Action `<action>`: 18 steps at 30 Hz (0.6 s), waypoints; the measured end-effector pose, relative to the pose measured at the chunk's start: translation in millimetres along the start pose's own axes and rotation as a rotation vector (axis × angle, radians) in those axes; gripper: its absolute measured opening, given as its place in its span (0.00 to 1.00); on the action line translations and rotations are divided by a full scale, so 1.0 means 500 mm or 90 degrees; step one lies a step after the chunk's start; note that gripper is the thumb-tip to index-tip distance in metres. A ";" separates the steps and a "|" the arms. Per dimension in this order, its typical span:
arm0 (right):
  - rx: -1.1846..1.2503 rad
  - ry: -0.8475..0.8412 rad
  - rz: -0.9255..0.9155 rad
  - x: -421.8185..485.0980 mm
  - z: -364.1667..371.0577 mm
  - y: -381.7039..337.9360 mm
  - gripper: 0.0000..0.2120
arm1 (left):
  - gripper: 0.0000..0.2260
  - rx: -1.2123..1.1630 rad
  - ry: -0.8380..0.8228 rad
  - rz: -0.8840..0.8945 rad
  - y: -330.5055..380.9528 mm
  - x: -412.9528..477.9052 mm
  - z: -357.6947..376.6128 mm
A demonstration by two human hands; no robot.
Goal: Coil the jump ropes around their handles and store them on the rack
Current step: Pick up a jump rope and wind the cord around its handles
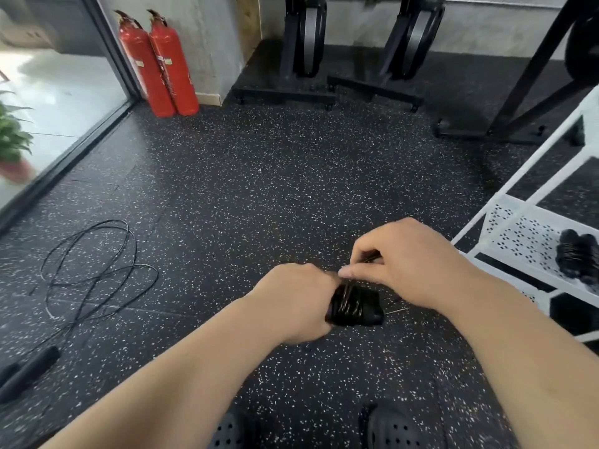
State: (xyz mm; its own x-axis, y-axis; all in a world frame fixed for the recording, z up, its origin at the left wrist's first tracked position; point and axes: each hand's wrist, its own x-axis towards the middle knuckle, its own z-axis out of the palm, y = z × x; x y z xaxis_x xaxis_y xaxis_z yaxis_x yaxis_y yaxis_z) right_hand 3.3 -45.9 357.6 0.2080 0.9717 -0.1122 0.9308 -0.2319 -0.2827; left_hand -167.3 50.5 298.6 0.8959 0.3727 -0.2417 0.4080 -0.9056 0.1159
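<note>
Between the two hands, low over the black speckled rubber floor (259, 189), a bundle of black jump-rope handles wound with thin glossy cord (355, 306) is being held. The left hand (291, 299) is gripping the bundle's near end, its fingers curling round it and mostly hiding behind it. The right hand (405, 264) is pinching the cord between thumb and fingertips, just above the bundle's upper edge and touching the left hand's knuckles.

The bundle is probably handling as a light thing. The handles are looking stiff, while the cord is looking thin, slick and springy, so the wraps are likely wanting to slip loose. The safest hold is probably straight across the wraps, squeezing them against the handles.

Well apart to the left, a second thin black jump rope (94, 267) is lying in loose loops on the floor, with its dark cylindrical handles (29, 367) sitting at the lower left edge. Near the right hand, a white perforated metal rack (505, 222) is standing, and a coiled black rope bundle (578, 257) is lying on its shelf.
</note>
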 end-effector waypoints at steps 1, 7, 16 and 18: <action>0.021 -0.022 0.001 0.002 0.002 0.010 0.16 | 0.14 -0.011 0.013 0.025 0.000 -0.001 0.000; 0.199 -0.110 -0.003 0.005 0.010 0.059 0.20 | 0.08 -0.059 0.057 0.127 0.007 -0.009 -0.023; 0.585 -0.063 0.075 0.005 0.019 0.060 0.14 | 0.14 -0.384 0.188 0.061 0.008 -0.022 -0.051; 0.589 -0.011 0.135 0.015 0.035 0.046 0.16 | 0.14 -0.431 0.201 -0.016 0.006 -0.017 -0.056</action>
State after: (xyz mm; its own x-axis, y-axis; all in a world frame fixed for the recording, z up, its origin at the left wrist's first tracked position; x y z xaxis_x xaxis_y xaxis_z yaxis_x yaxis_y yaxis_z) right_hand 21.0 -44.5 333.5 0.3337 0.9060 -0.2605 0.2647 -0.3553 -0.8965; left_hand -168.6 50.2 328.1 0.8513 0.5242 0.0237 0.3570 -0.6116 0.7060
